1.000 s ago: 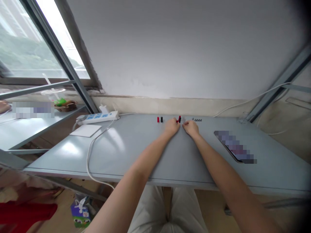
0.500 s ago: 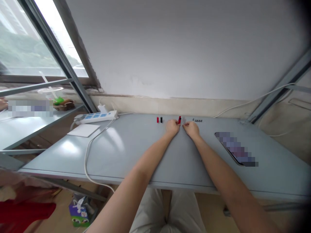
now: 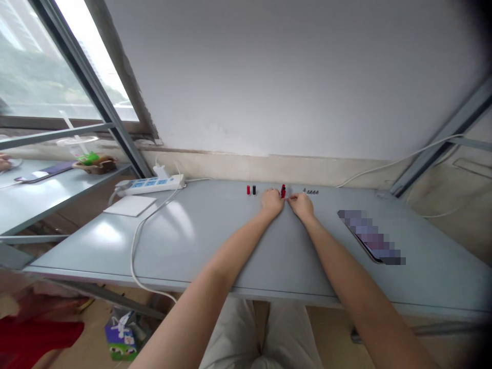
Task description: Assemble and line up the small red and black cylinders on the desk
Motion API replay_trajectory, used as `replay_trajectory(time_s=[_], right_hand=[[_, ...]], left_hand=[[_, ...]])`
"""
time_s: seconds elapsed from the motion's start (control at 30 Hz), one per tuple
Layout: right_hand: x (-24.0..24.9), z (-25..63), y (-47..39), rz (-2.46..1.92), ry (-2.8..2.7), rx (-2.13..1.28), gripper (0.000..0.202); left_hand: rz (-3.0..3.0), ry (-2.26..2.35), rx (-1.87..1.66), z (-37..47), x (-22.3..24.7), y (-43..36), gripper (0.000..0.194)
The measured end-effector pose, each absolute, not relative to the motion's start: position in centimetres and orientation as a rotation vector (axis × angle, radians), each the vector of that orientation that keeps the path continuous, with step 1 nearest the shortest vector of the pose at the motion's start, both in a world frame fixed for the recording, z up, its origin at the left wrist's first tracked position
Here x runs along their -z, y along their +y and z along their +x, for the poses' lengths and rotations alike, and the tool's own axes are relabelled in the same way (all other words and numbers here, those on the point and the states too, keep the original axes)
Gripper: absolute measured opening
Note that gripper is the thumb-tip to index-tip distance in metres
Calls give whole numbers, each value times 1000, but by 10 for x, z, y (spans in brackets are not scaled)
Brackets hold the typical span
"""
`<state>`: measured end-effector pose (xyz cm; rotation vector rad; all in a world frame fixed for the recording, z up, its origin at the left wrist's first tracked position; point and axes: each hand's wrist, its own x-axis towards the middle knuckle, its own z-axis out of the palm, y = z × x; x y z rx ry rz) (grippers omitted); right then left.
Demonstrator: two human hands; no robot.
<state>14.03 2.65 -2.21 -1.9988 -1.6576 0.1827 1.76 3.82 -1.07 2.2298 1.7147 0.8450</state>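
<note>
Near the back of the grey table (image 3: pixel 215 236), my left hand (image 3: pixel 272 201) has its fingers closed beside a small red and black piece (image 3: pixel 283 191); it seems to touch it. My right hand (image 3: pixel 302 204) is just to the right, its fingertips pinched together, and what is between them is too small to make out. A small clear object (image 3: pixel 289 191) stands behind the fingertips. Left of my left hand a red cylinder (image 3: pixel 248 190) and a black cylinder (image 3: pixel 254 190) stand upright. Several small dark pieces (image 3: pixel 312 192) form a row right of my right hand.
A phone (image 3: pixel 369 237) lies at the right. At the left are a white power strip (image 3: pixel 154 185), a flat white box (image 3: pixel 129 206) and a white cable (image 3: pixel 135 246) running over the front edge. A person's hand (image 3: pixel 4 163) shows at the far left.
The view has shifted slightly. My hands stay in nearly the same place by the red and black piece, with only small finger movement.
</note>
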Motion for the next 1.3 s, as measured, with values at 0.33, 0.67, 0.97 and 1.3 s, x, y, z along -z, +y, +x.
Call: replay_trajectory(time_s=[0.33,0.67,0.97,1.3], right_hand=[[23,140,26,-1990,-1657,-152,26],[11,137,7,-2100,-1795,16,25],[4,116,-4,-1997,-1860,-21,26],[5,111,3,-1765,-1694,-438,37]], left_hand=[[2196,1792,-912,-38,-11,6,67],[2162,1910,-826,-57,-3,15,63],[1910,1688,-1167,-60,8,31,20],[1426,1123,-1150,-42,-7,11,18]])
